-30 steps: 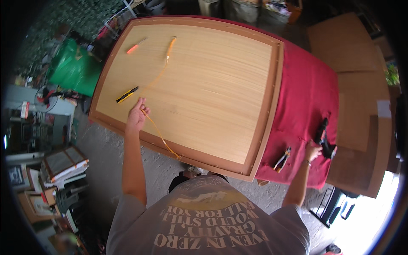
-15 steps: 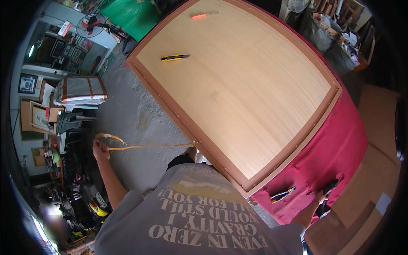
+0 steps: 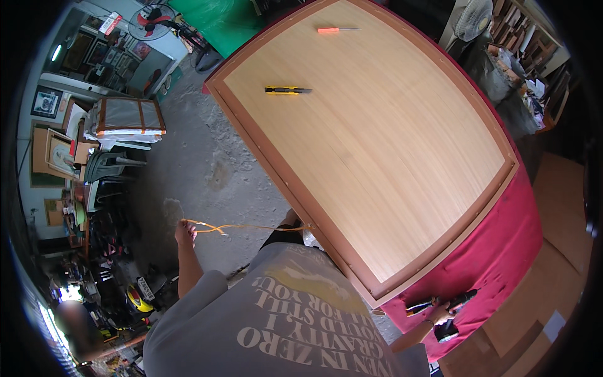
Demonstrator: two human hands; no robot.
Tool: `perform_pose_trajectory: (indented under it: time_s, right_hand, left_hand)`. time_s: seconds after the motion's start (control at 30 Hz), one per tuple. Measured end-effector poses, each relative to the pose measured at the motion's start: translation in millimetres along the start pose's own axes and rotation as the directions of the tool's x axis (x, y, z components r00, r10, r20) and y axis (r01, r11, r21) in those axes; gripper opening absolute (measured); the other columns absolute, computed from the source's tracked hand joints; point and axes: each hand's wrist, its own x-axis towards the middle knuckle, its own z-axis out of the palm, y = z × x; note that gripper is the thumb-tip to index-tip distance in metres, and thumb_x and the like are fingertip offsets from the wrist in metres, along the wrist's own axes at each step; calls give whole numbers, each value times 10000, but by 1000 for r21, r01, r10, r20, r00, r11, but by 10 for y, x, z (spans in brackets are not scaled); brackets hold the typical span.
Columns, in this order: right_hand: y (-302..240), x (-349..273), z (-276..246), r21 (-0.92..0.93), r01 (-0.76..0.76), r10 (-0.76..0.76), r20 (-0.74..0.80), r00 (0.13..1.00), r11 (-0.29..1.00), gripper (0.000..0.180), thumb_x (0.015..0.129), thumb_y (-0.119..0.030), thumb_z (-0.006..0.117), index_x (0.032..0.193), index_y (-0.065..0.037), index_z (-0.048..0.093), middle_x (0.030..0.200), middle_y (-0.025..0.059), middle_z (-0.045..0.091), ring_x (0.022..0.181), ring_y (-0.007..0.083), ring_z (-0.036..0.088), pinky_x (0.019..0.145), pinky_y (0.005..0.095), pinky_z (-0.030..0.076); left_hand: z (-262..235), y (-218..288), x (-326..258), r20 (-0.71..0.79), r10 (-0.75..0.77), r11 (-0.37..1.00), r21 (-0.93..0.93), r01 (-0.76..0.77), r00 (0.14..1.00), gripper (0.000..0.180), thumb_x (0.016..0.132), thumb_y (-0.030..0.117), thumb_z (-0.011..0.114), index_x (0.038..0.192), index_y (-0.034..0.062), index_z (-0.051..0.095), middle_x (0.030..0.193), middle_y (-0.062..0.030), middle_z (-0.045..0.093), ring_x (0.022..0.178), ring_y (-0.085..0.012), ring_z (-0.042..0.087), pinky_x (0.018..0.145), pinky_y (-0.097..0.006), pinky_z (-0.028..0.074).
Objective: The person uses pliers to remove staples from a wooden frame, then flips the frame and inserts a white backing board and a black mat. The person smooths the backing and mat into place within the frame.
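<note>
My left hand (image 3: 186, 234), out over the floor, is closed on one end of a thin yellow-orange cord (image 3: 264, 227). The cord crosses over itself near my fingers, then runs right to the edge of a large wooden panel (image 3: 370, 144) with a brown frame. On red cloth at the panel's near right, my right hand (image 3: 442, 313) grips a black cordless drill (image 3: 447, 331). Close beside that hand lies a pair of pliers (image 3: 418, 307) with yellow-and-black handles. A yellow-and-black utility knife (image 3: 286, 90) and an orange-handled screwdriver (image 3: 338, 30) lie on the panel.
Red cloth (image 3: 502, 232) extends beneath the panel, with cardboard sheets (image 3: 559, 220) to its right. At left are a wrapped stack (image 3: 130, 116) and stacked chairs (image 3: 110, 164). A standing fan (image 3: 472, 20) and filled bags (image 3: 502, 72) are at far right.
The view has shifted. My left hand has come nearer the panel, and the cord now crosses itself. My right hand has brought the drill closer to the pliers.
</note>
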Motion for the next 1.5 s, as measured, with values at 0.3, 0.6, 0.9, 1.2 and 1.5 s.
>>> perform_pose_trajectory:
  time_s: [0.3, 0.6, 0.9, 1.2, 1.5]
  right_hand:
    - [-1818, -441, -578, -21, 658, -653, -151, 742, 753, 507, 1026, -395, 581, 1290, 38, 606, 1192, 206, 646, 1097, 392, 612, 935, 526, 492]
    - [-6079, -3326, -238, 514, 782, -933, 126, 337, 353, 386, 995, -173, 669, 1359, -66, 600, 1195, 158, 647, 1066, 281, 625, 928, 404, 512]
    - [-9515, -5300, 893, 587, 790, -982, 158, 101, 176, 588, 978, -424, 635, 1490, -215, 436, 1037, 241, 699, 973, 411, 696, 780, 513, 566]
    - [-9430, -5396, 1590, 518, 638, -822, 350, 450, 569, 367, 1070, -421, 476, 1013, -68, 559, 939, 197, 652, 829, 330, 641, 682, 479, 509]
    - [-5025, -4129, 686, 921, -42, -327, 180, 928, 388, 393, 1068, -97, 450, 1459, -137, 430, 1260, 11, 569, 962, 95, 543, 713, 230, 482]
  left_hand:
    - [2375, 600, 611, 23, 615, 436, 824, -363, 789, 627, 980, 437, 616, 1350, -67, 571, 1369, -279, 576, 1257, -435, 544, 1098, -486, 409]
    - [5202, 1331, -463, 902, 412, -94, -99, -991, -129, 706, 827, 285, 799, 1420, 54, 493, 1514, -220, 423, 1399, -400, 424, 1137, -524, 372]
    - [5592, 1388, -238, 969, 192, -127, -129, -983, -152, 378, 853, 143, 750, 1164, 55, 554, 1036, -124, 581, 985, -330, 586, 862, -485, 473]
    - [5200, 1168, -95, 956, 294, 233, -64, -970, 7, 290, 948, 195, 689, 1147, 43, 544, 997, -159, 628, 894, -349, 647, 778, -429, 527]
    - [5275, 1421, -71, 940, -193, 887, 291, -360, 283, 211, 1043, 200, 591, 1208, 79, 539, 999, -41, 620, 760, -91, 606, 684, -277, 515]
